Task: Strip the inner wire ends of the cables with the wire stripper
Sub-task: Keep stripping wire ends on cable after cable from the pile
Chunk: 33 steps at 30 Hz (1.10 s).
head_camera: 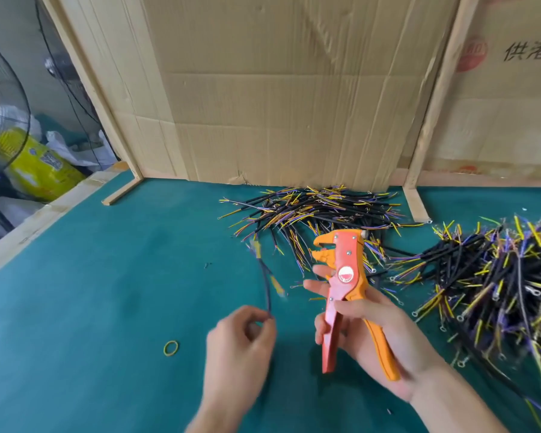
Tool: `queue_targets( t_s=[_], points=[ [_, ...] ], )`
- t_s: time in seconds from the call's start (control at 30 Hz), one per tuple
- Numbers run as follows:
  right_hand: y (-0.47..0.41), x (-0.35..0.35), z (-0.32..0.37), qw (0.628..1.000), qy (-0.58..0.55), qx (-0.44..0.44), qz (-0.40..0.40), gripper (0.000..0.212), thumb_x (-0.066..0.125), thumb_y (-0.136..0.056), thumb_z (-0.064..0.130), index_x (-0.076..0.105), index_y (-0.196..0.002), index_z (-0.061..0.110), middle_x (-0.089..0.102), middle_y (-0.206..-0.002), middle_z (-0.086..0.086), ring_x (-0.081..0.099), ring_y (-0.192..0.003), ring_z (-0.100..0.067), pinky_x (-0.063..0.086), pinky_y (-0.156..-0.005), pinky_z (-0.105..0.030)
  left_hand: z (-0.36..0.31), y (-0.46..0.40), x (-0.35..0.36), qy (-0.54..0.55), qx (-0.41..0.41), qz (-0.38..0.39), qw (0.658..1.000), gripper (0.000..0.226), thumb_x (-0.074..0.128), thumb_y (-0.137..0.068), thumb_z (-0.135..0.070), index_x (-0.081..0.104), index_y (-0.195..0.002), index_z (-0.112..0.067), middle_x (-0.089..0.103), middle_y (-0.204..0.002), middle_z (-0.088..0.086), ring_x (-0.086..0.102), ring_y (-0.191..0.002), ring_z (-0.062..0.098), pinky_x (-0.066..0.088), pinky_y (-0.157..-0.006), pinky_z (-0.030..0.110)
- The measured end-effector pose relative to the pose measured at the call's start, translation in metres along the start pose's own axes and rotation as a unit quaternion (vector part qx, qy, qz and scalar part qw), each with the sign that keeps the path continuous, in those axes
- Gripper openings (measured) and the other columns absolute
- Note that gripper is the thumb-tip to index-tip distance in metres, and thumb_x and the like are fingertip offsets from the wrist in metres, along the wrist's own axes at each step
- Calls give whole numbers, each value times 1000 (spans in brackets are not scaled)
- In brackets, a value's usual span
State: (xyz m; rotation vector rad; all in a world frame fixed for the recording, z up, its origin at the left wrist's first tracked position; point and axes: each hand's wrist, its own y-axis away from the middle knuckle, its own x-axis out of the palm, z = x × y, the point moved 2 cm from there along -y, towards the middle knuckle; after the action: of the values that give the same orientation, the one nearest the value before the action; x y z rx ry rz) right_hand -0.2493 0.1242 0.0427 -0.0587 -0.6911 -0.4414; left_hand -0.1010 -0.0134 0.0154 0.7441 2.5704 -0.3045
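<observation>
My right hand (369,326) grips the orange and red wire stripper (345,282) by its handles, jaws up and slightly apart. My left hand (241,342) pinches the lower end of one black cable (265,281), which rises blurred above the fingers with yellow and purple inner wires at its top. The cable's wire ends are left of the stripper jaws and apart from them. One pile of black cables (319,210) lies behind the stripper by the cardboard. A second, larger pile of cables (497,276) lies to the right.
The work surface is a green mat (107,292) with a yellow rubber band (171,348) lying on it left of my left hand. A cardboard wall (278,89) in wooden framing stands behind. A fan (0,114) and a yellow bag (35,164) sit off the table's left edge.
</observation>
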Motion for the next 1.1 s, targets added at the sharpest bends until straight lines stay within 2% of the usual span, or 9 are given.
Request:
queue_targets(
  t_s=[0.07, 0.23, 0.47, 0.63, 0.77, 0.87, 0.97, 1.07, 1.1],
  points=[
    [0, -5, 6, 1000, 0, -9, -12, 55, 68, -77, 7, 67, -132, 13, 64, -136, -17, 59, -74, -31, 56, -72, -41, -7, 15, 18, 4, 29, 35, 999, 9, 69, -83, -22, 70, -77, -29, 58, -53, 7, 55, -48, 20, 52, -59, 33],
    [0, -18, 15, 999, 12, -27, -30, 53, 66, -78, 7, 67, -131, 12, 64, -138, -12, 57, -73, -32, 54, -73, -41, -16, 25, 29, -23, 101, 90, 991, 19, 73, -83, -12, 68, -72, -27, 54, -48, -4, 43, -44, 5, 40, -51, 19],
    [-1, -26, 19, 999, -5, -43, -26, 51, 63, -80, 6, 67, -131, 8, 62, -140, -12, 59, -74, -31, 55, -74, -43, -16, 19, 24, -84, 139, 132, 978, 15, 72, -83, -17, 67, -75, -29, 57, -52, -10, 46, -47, 7, 37, -53, 13],
    [-2, -29, 19, 999, -22, -35, -23, 50, 65, -79, 7, 68, -128, 6, 61, -139, -20, 58, -76, -32, 54, -76, -45, -18, 15, 20, -146, 183, 163, 958, 1, 66, -85, -31, 67, -85, -30, 59, -63, -21, 53, -59, 9, 45, -58, 22],
    [-3, -30, 19, 999, -23, -41, -6, 50, 69, -78, 7, 67, -128, 3, 58, -135, -24, 58, -78, -33, 55, -76, -45, -13, 14, 18, -194, 209, 131, 949, 14, 59, -84, -41, 67, -91, -31, 54, -62, -21, 54, -67, 13, 49, -64, 29],
    [-3, -29, 18, 999, -18, -42, 3, 50, 68, -80, 7, 65, -130, 3, 56, -143, -21, 58, -79, -33, 55, -76, -44, -14, 13, 17, -219, 207, 178, 937, 20, 57, -82, -43, 68, -96, -33, 56, -63, -19, 55, -66, 11, 49, -64, 28],
    [-3, -28, 17, 999, -26, -42, 10, 63, 78, -73, 10, 62, -133, 1, 56, -145, -19, 58, -79, -32, 55, -77, -44, -18, -2, 9, -140, 145, 245, 949, 27, 56, -78, -36, 69, -102, -33, 65, -69, -14, 56, -59, 7, 46, -60, 19],
    [-3, -29, 17, 998, -36, -43, 28, 71, 83, -71, 15, 58, -137, 0, 55, -147, -17, 59, -79, -31, 55, -78, -44, -27, -26, 9, -36, 93, 192, 976, 15, 58, -91, -27, 70, -100, -29, 71, -76, -10, 63, -69, 10, 50, -67, 21],
    [-2, -28, 17, 998, -36, -41, 38, 70, 81, -73, 16, 58, -138, 1, 53, -149, -16, 60, -79, -31, 54, -79, -44, -32, -30, 16, 18, 65, 203, 977, 14, 57, -98, -22, 70, -102, -26, 75, -82, -7, 67, -75, 13, 53, -71, 24]
  ],
)
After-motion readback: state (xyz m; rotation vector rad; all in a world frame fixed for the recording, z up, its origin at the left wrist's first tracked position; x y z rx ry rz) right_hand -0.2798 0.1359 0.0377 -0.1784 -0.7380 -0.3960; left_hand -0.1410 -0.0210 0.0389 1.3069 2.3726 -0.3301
